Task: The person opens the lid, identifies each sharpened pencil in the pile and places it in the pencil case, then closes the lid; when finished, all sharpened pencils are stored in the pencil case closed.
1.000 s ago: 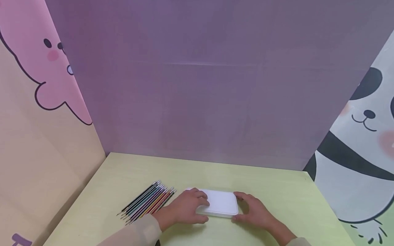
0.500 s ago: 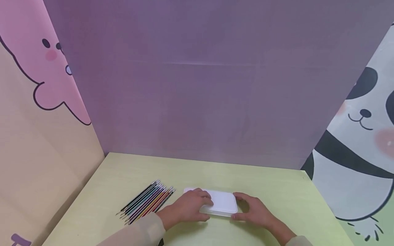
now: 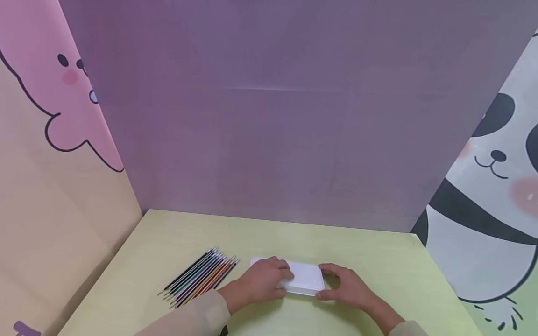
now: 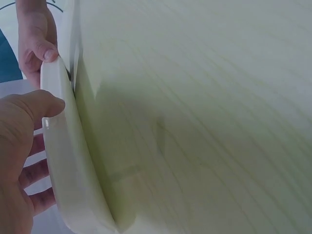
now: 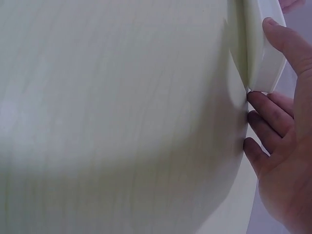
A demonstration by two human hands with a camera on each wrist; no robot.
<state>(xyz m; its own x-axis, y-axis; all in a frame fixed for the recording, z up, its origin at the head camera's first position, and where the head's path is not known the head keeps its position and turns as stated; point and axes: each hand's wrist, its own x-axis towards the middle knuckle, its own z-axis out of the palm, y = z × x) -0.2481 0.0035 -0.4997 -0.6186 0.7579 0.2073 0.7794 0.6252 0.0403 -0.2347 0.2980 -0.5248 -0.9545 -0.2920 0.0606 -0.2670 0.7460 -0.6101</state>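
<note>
Case (image 3: 307, 275) on the counter (image 3: 370, 247), gripped from two sides: left hand (image 3: 266, 280) pinching it, thumb on the near side, right hand (image 3: 345, 287) clasping its right end. Even, light pressure would keep it level. Mind the pencils (image 3: 201, 277) just left of the case; more room behind it and rightward.

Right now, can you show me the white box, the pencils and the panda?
White box (image 3: 307, 275), head view: its top.
Pencils (image 3: 200, 278), head view: middle of the bunch.
Panda (image 3: 487, 214), head view: black band across its body.
</note>
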